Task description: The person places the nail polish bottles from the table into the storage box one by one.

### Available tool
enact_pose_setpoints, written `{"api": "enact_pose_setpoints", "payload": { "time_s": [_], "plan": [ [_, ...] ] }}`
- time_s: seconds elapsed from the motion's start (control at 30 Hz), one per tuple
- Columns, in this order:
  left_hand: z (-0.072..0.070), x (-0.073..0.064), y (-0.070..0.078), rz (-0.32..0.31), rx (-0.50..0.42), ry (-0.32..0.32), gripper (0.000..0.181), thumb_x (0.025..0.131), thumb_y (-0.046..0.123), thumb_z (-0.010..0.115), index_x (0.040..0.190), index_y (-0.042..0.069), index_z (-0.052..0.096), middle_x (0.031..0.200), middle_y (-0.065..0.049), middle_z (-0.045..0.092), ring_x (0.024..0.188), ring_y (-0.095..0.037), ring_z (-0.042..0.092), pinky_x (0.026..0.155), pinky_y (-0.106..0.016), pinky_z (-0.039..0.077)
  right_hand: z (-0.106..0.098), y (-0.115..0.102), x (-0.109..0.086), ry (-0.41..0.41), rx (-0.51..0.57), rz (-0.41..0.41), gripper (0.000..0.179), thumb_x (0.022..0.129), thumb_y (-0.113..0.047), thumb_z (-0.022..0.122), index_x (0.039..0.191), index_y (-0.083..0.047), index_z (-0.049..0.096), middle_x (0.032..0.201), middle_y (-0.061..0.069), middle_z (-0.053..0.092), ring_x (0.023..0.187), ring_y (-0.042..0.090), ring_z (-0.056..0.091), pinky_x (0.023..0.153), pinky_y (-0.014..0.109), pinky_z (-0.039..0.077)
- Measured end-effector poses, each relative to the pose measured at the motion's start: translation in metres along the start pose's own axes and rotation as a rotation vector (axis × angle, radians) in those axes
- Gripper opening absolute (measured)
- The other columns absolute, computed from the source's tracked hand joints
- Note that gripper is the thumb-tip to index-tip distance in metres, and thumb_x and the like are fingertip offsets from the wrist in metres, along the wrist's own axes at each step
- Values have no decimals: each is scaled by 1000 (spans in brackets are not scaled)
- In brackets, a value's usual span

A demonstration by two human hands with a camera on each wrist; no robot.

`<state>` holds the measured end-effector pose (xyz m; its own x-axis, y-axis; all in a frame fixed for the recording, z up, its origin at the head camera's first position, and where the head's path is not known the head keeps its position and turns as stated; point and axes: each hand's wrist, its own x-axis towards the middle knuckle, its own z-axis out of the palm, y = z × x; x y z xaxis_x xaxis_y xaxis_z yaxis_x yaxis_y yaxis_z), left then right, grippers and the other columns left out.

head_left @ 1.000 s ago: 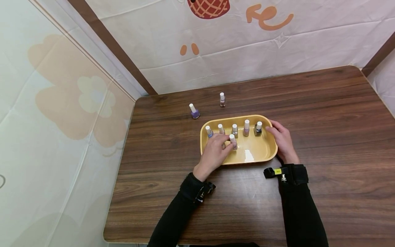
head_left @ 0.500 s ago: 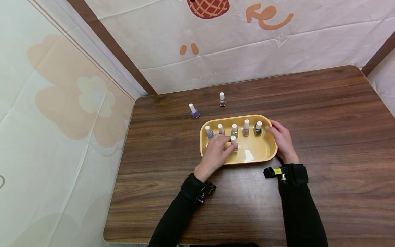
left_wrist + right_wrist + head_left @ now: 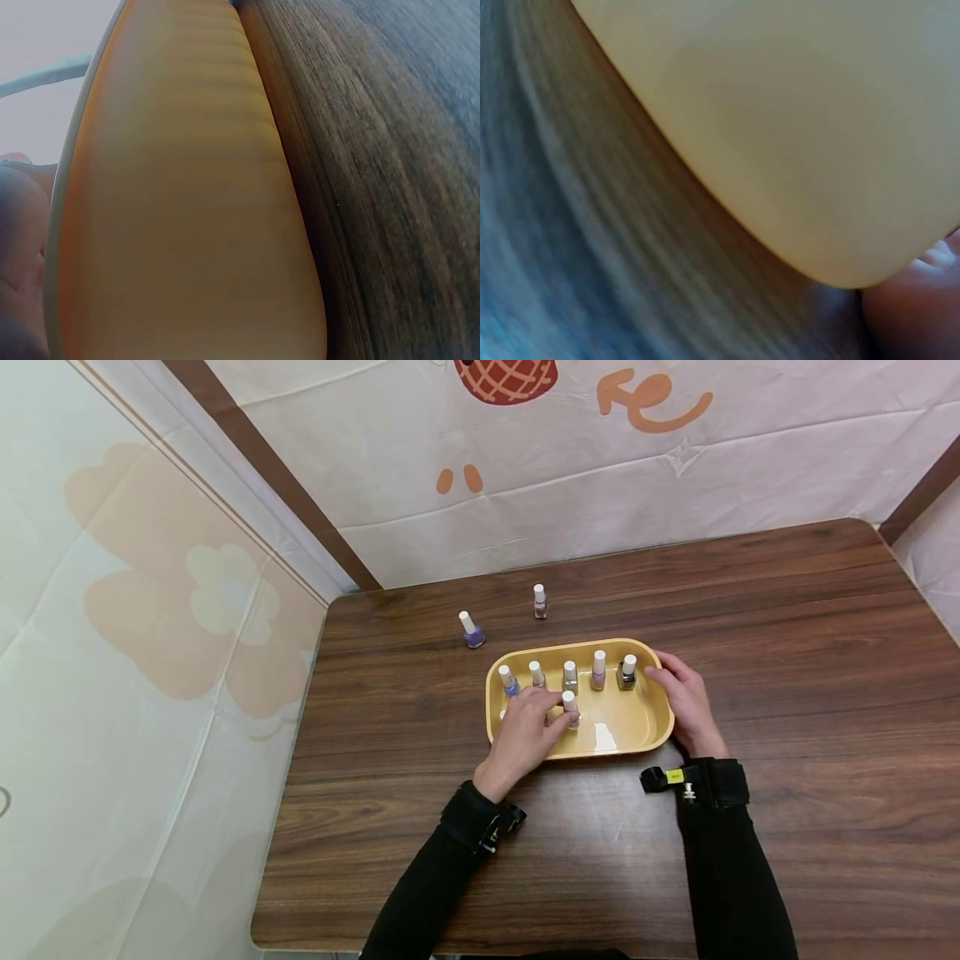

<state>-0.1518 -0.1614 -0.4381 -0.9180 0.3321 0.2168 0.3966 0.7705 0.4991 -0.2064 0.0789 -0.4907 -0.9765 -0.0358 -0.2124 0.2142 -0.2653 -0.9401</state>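
Observation:
Over the left half of a yellow tray (image 3: 626, 739), my left hand (image 3: 519, 735) pinches a white-capped nail polish bottle (image 3: 570, 708) between thumb and fingers. The bottle is upright inside the tray, in front of a back row of several white-capped bottles, among them a blue one (image 3: 509, 681) and a dark one (image 3: 627, 673). My right hand (image 3: 692, 706) holds the tray's right end, thumb over the rim. Part of another white cap shows left of my left hand, mostly hidden. The tray's outer wall (image 3: 187, 180) fills much of the left wrist view.
Behind the tray on the brown wooden table (image 3: 810, 693) stand a purple nail polish bottle (image 3: 472, 633) and a brownish one (image 3: 540, 602). A white printed curtain (image 3: 600, 502) hangs past the table's back edge, with another (image 3: 172, 735) along the left side.
My left hand has shifted slightly right and toward me with the pinched nail polish bottle, which stands straighter now. My right hand and the tray have stayed put.

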Motion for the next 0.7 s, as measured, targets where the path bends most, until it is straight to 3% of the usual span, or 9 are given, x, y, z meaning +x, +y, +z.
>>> {"api": "enact_pose_setpoints", "payload": {
  "time_s": [0.7],
  "plan": [
    [0, -2, 4, -15, 34, -12, 16, 90, 28, 68, 92, 12, 71, 95, -3, 74, 100, -19, 63, 84, -37, 47, 0, -1, 0, 0, 20, 1, 20, 93, -15, 63, 113, -18, 65, 107, -7, 62, 91, 5, 64, 78, 17, 55]
  ]
}}
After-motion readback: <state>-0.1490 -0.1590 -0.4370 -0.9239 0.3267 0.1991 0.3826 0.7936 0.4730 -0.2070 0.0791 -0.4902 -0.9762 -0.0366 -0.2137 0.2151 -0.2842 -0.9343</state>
